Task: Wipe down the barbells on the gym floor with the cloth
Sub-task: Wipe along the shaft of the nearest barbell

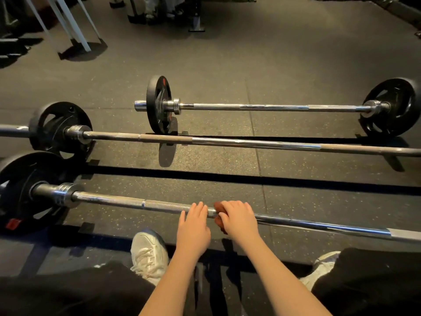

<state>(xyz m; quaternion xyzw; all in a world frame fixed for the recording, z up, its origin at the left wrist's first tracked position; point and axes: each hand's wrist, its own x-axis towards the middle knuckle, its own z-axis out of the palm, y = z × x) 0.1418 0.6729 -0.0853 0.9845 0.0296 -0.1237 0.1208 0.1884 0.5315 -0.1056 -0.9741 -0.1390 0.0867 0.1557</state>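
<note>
Step in hand: wiping nearest barbell [109, 198], mid-shaft. R hand [238, 218] curled over red-brown cloth [218, 205], cloth on bar. L hand [193, 224] flat on knurling just beside, holding nothing. Next, est.: slide cloth along shaft, firm pressure; middle barbell [227, 141], far barbell [262, 107] seemingly pending

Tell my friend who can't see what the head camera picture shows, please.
A person's right hand grips a reddish-brown cloth on the nearest barbell, and the left hand rests on the bar beside it. A middle barbell and a far barbell lie beyond on the dark gym floor; white shoes show below.
</note>
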